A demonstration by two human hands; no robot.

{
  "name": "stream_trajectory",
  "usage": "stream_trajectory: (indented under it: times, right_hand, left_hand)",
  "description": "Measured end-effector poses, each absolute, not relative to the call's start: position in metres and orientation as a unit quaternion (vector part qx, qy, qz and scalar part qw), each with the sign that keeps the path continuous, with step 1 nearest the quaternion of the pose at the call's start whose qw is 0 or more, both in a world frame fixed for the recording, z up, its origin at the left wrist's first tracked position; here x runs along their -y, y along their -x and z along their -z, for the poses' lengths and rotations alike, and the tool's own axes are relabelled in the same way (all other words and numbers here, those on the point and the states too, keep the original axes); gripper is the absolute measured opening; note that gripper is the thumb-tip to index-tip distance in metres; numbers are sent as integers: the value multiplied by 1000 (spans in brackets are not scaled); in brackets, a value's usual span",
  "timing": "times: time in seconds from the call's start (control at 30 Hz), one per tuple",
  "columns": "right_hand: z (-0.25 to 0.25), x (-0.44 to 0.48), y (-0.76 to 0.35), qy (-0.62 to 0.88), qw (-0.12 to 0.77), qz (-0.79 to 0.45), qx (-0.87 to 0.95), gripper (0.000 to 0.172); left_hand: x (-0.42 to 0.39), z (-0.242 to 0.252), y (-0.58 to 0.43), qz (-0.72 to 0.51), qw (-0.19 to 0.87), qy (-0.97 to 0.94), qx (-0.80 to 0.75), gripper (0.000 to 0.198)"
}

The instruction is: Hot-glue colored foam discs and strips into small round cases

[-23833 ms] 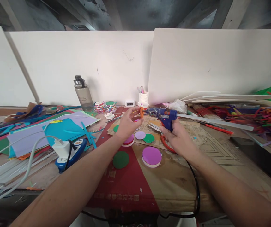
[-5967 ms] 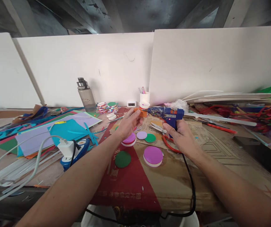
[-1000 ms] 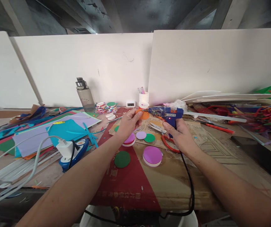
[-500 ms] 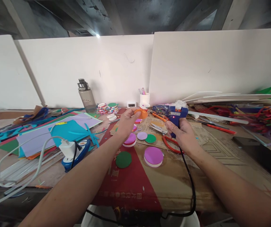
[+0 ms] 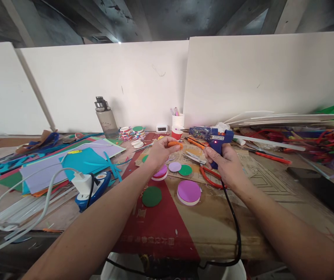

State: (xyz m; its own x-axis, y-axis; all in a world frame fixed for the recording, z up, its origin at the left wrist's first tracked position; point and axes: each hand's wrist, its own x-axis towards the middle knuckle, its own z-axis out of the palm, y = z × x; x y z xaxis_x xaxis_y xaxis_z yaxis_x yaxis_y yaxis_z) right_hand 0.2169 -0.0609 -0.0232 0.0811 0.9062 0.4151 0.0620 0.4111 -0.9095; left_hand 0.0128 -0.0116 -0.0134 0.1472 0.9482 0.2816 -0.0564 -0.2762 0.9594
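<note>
Pinched in the fingers of my left hand [image 5: 161,152] is an orange disc [image 5: 174,144], seen nearly edge-on. My right hand [image 5: 224,161] is wrapped round the grip of a blue hot glue gun [image 5: 215,138], its nozzle pointing left and a red light lit on its side. A long glue stick [image 5: 269,144] juts from the gun's back. Beneath the hands lie a lilac disc [image 5: 174,167], a green disc [image 5: 185,170] and scissors [image 5: 210,177] with orange handles. Closer to me are a purple-topped disc [image 5: 189,192] and a dark green disc [image 5: 152,196].
A grey bottle [image 5: 106,118], a small clock [image 5: 161,128] and a red cup [image 5: 177,134] stand at the back. Coloured sheets [image 5: 47,171] and a power strip [image 5: 97,188] lie left. A black phone [image 5: 319,190] rests right. The gun's black cord [image 5: 237,229] hangs over the front edge.
My left hand has turned the orange disc from showing its face to nearly edge-on and lowered it slightly. The glue gun has shifted slightly up and right.
</note>
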Motion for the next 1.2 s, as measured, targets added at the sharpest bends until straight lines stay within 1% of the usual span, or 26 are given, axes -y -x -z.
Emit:
stream_trajectory:
  times: [0.13,0.3,0.37,0.5,0.6,0.7,0.77,0.8,0.9,0.93,1.07,1.2]
  right_hand:
    - [25,60,-217,419,600,-370,572,35]
    - [24,61,-217,412,596,-380,575,31]
    - [23,62,-216,409,598,-385,572,31]
    - [20,63,-214,394,609,-402,559,34]
    - [19,63,-213,378,620,-415,548,33]
    - [17,63,-213,349,636,-432,535,31]
    - [15,64,-213,333,643,-443,528,30]
    - [14,64,-213,329,645,-447,525,30]
    - [9,65,-212,330,656,-452,506,31]
    - [8,65,-212,331,660,-454,498,32]
    - [4,67,-211,324,676,-458,479,34]
    - [7,66,-213,329,665,-434,511,32]
  left_hand:
    - [16,10,-13,-527,450,-608,-387,25]
    - [16,10,-14,-537,451,-601,-382,22]
    - [14,12,-13,-541,466,-592,-374,25]
    - [9,16,-12,-543,515,-570,-340,39]
    - [9,17,-12,-539,535,-560,-332,42]
    - [8,17,-12,-548,547,-541,-328,39]
    - [7,17,-12,-556,547,-531,-331,33]
    - [6,17,-12,-558,543,-529,-338,31]
    - [4,18,-12,-560,522,-528,-368,37]
    - [4,18,-11,-561,514,-528,-376,36]
    - [8,17,-10,-575,468,-557,-374,28]
    - [10,16,-10,-599,403,-585,-369,22]
